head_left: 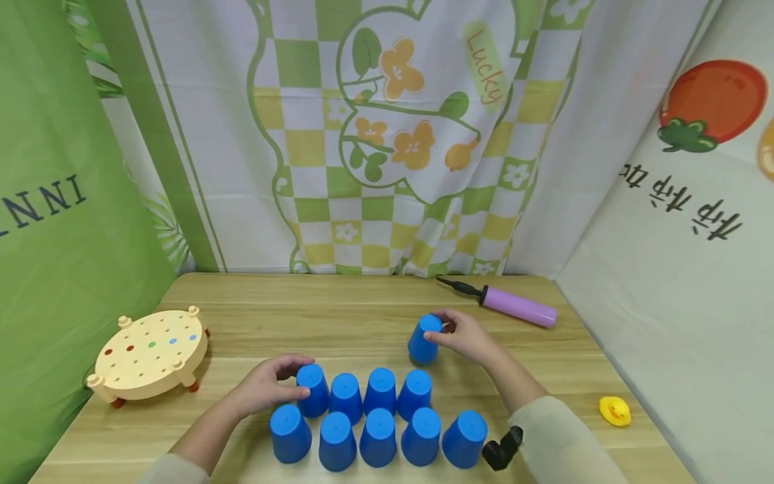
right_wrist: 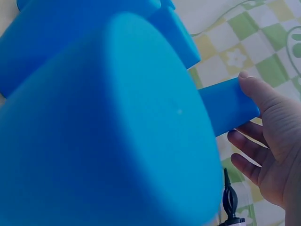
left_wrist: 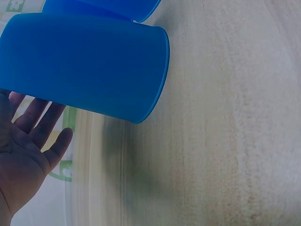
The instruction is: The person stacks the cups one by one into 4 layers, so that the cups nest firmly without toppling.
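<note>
Several upside-down blue plastic cups stand in two rows on the table; the front row includes a front cup (head_left: 380, 437). My left hand (head_left: 266, 386) holds the leftmost back-row cup (head_left: 312, 393), thumb on its near side and fingers at its far side. In the left wrist view a large blue cup (left_wrist: 89, 63) hides part of the left hand (left_wrist: 23, 153). Behind the rows and to the right, my right hand (head_left: 468, 336) pinches a separate upside-down cup (head_left: 423, 343) between thumb and fingers. A near cup (right_wrist: 94, 132) partly covers that pinched cup (right_wrist: 230, 106) in the right wrist view.
A round cream pegboard-like stand (head_left: 151, 353) with short legs sits at the table's left. Toward the back right lies a purple hand pump (head_left: 517, 306) with a black nozzle. A yellow toy duck (head_left: 615, 410) rests near the right edge. Printed curtains (head_left: 393, 222) hang behind the table (head_left: 290, 309).
</note>
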{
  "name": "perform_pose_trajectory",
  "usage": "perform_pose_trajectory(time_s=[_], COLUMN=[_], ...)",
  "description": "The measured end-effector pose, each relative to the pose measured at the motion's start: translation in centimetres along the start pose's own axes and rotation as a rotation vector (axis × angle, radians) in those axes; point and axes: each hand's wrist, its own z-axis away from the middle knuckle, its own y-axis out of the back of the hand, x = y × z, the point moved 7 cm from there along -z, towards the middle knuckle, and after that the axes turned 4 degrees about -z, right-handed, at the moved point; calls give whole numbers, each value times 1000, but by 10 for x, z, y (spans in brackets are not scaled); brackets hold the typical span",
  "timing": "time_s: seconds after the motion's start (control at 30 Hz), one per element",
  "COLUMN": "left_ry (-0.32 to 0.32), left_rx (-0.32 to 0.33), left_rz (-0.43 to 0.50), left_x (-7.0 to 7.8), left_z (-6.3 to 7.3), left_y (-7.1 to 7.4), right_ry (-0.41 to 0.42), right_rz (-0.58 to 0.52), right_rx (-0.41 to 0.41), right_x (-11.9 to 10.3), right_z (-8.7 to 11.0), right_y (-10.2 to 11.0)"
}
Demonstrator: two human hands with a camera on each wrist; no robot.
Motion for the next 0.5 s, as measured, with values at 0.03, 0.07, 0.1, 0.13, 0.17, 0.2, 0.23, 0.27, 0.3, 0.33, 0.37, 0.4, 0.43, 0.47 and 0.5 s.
perform_pose_trajectory(time_s=[0.03, 0.07, 0.1, 0.13, 0.17, 0.2, 0.23, 0.27, 0.3, 0.33, 0.37, 0.4, 0.43, 0.47, 0.5], left_ry=[-3, -1, -1, -1, -1, -2, -6, -6, -7, -8, -8, -7, -6, -2, 1], left_rx=[-4, -6, -6, -7, -7, -7, -10, -9, -9, -8, -9, -9, -9, -7, -5], left_rz=[-4, -3, -1, 0, 0, -1, -5, -3, -3, 0, 3, 3, 2, 7, 10], left_x=[0, 0, 0, 0, 0, 0, 0, 0, 0, 0, 0, 0, 0, 0, -1], left_z=[0, 0, -1, -1, -1, -1, -1, -1, -1, 0, 0, 0, 0, 0, 1], left_y=[0, 0, 0, 0, 0, 0, 0, 0, 0, 0, 0, 0, 0, 0, 0], right_ry=[0, -4, -3, 0, 3, 5, 12, 15, 19, 19, 20, 21, 16, 10, 6], right_rz=[5, 9, 19, 26, 29, 32, 33, 30, 25, 23, 23, 26, 25, 27, 30], right_rx=[2, 3, 4, 1, -3, -7, -13, -20, -28, -37, -45, -53, -60, -66, -71], right_x=[-1, -1, -1, -2, -2, -3, -3, -4, -5, -5, -6, -6, -7, -7, -7], right_z=[-3, -7, -9, -12, -14, -16, -18, -20, -21, -22, -23, -23, -24, -25, -25], right_y=[-2, -4, -5, -7, -10, -12, -14, -17, -19, -22, -25, -28, -30, -33, -35])
